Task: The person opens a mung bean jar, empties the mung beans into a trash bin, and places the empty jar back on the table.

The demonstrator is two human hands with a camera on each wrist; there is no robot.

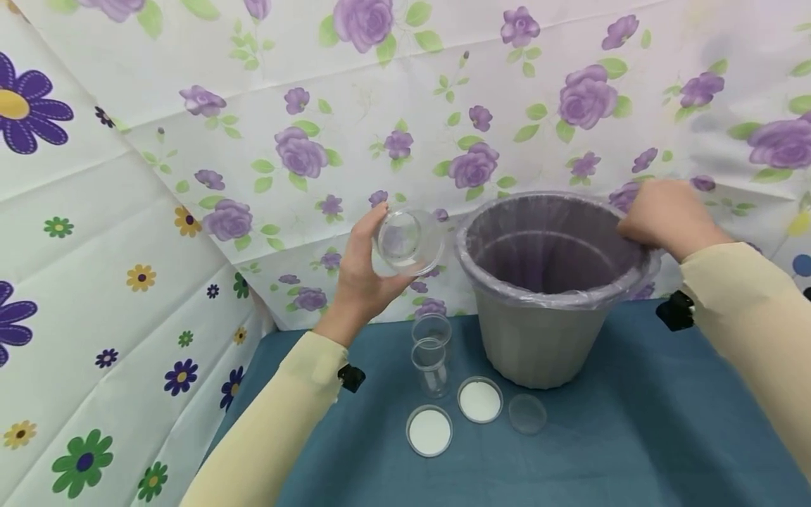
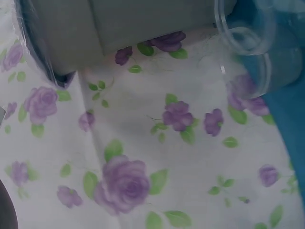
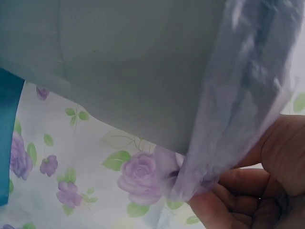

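Note:
My left hand (image 1: pixel 367 271) holds a clear plastic cup (image 1: pixel 412 241) up in the air left of the trash can (image 1: pixel 538 345), fingers on one side and thumb underneath. The cup is tilted so that its round end faces the head camera. At the can's right rim, my right hand (image 1: pixel 668 218) grips the edge, its fingers curled over the thin purple bag liner (image 1: pixel 551 299). The right wrist view shows the thumb and fingers of that hand (image 3: pixel 248 191) around the folded-over liner (image 3: pixel 238 105). My left hand is outside the left wrist view.
Two clear cups (image 1: pixel 429 355) stand on the blue tablecloth (image 1: pixel 367 422) in front of the can's left side. Near them lie two white discs with rims (image 1: pixel 429 432) (image 1: pixel 479 400) and a clear round lid (image 1: pixel 527 414). A flowered sheet (image 1: pixel 266 183) hangs behind.

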